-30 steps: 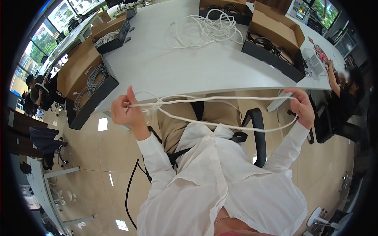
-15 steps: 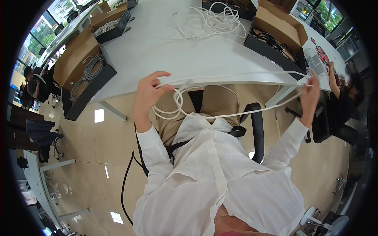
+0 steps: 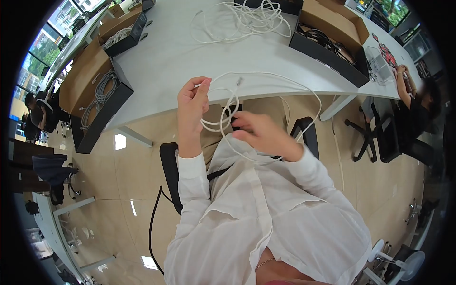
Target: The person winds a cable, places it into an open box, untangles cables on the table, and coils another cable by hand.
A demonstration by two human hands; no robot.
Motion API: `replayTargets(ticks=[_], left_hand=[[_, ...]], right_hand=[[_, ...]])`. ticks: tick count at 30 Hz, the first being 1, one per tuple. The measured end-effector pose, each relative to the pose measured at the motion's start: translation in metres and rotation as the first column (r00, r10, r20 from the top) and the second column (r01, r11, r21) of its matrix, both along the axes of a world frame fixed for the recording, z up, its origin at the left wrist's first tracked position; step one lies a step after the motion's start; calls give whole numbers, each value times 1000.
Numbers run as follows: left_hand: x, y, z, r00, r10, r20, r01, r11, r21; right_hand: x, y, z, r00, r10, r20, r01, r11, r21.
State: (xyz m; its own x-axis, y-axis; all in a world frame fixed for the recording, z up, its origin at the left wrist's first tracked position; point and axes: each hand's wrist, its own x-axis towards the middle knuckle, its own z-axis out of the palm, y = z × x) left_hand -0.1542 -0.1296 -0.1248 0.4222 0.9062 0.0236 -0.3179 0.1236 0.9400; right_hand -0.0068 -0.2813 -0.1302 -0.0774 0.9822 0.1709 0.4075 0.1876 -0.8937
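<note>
Loops of a white cable (image 3: 223, 127) hang from my left hand (image 3: 192, 104), which pinches them between thumb and fingers above the front of the table. A plug on this cable sticks up beside the loops. My right hand (image 3: 266, 133) is just right of the hanging loops, over my lap, slightly blurred. Its thumb and fingers are apart, the tips close to the loops; I cannot tell whether they touch. One wide loop of the cable arcs over the table edge and comes back past my right wrist.
A loose pile of white cable (image 3: 256, 21) lies on the white table (image 3: 175, 61). Open boxes hold cables: a grey-cable box (image 3: 124, 95) at left, a smaller box (image 3: 134, 40) behind it, a black-cable box (image 3: 327, 61) at right. Another person (image 3: 422, 104) sits at the right.
My right hand has come inward from the far right to the loops and its fingers have parted. The stretched cable is now slack in a wide arc. My left hand has shifted slightly right.
</note>
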Motion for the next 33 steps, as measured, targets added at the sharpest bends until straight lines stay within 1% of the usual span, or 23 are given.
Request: replayTargets(ticks=[1,2,3,4,5,8,10,11,12,13,14,16,18,20,21,24,25,28,29,32,33], left_hand=[[3,-1,0,999,36,-14,-36,999,15],[4,-2,1,997,77,-27,-76,997,30],[5,-3,0,993,114,-36,-112,992,56],[7,-1,0,987,156,-42,-152,985,79],[6,0,-3,979,197,-48,-192,977,98],[2,9,-10,967,249,-60,-233,953,195],[-4,16,-16,952,291,-98,-260,932,251],[-8,20,-19,943,310,-118,-269,922,278],[-11,26,-21,931,351,-98,-310,904,296],[-15,32,-23,918,389,-80,-347,884,311],[-20,36,-26,903,425,-62,-384,864,327],[-34,40,-22,873,486,-39,-451,835,316],[-51,49,-23,833,553,-16,-523,797,302],[-65,52,-20,817,576,-11,-552,788,273],[-69,51,-16,818,575,-9,-554,793,254],[-76,51,-14,813,582,-16,-563,793,231],[-77,52,-15,812,583,-19,-564,793,229],[-78,57,-20,767,642,-13,-616,741,267],[-78,59,-21,763,645,27,-634,741,223],[-79,56,-17,749,650,125,-661,745,88],[-80,54,-15,749,646,150,-658,752,48]], right_hand=[[-14,9,-24,980,58,-189,-59,998,4],[-22,14,-35,921,119,-371,-121,993,18],[-22,14,-28,841,180,-510,-293,944,-149],[-19,13,-11,741,200,-642,-472,834,-285],[-14,8,4,628,170,-759,-639,669,-379],[8,-10,41,684,146,-714,-525,778,-344],[42,-38,62,703,234,-672,-518,816,-257],[63,-53,62,754,337,-564,-431,902,-37],[93,-61,42,789,451,-417,-293,873,389],[113,-71,47,585,503,-636,-210,852,480],[129,-79,57,322,538,-779,-97,837,538],[157,-90,88,166,531,-831,146,820,554],[195,-112,92,234,522,-820,322,754,572],[216,-132,90,173,579,-796,370,711,598],[223,-137,87,177,609,-773,409,669,621],[242,-152,82,322,499,-804,469,654,594],[247,-158,81,352,429,-832,506,660,555],[262,-166,72,315,442,-840,525,656,542],[267,-163,66,347,498,-795,526,598,604],[308,-168,34,541,296,-788,646,454,614],[317,-165,22,578,271,-770,613,478,629]])
